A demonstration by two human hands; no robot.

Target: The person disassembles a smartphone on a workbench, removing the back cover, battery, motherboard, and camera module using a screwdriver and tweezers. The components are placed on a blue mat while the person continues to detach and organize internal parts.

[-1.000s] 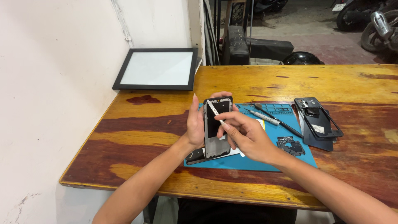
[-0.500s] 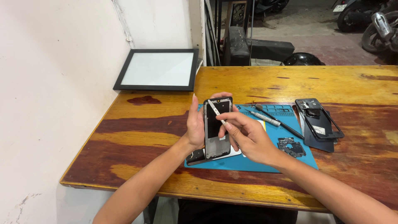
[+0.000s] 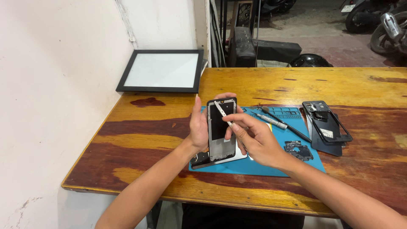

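Meanwhile, the left hand [image 3: 198, 129] is gripping an opened phone [image 3: 221, 129] upright over the blue mat [image 3: 271, 163] mid-bench, while right-hand fingers [image 3: 237, 127] are pinching white tweezers [image 3: 222, 113] inside it; steady, careful picking seems needed next.

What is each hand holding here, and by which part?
The left hand grips the opened phone upright by its long side edges. The right hand pinches the white tweezers at their lower end, tip on the phone's upper part.

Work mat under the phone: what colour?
Blue; the mat lies on the wooden table, clearest in the head view.
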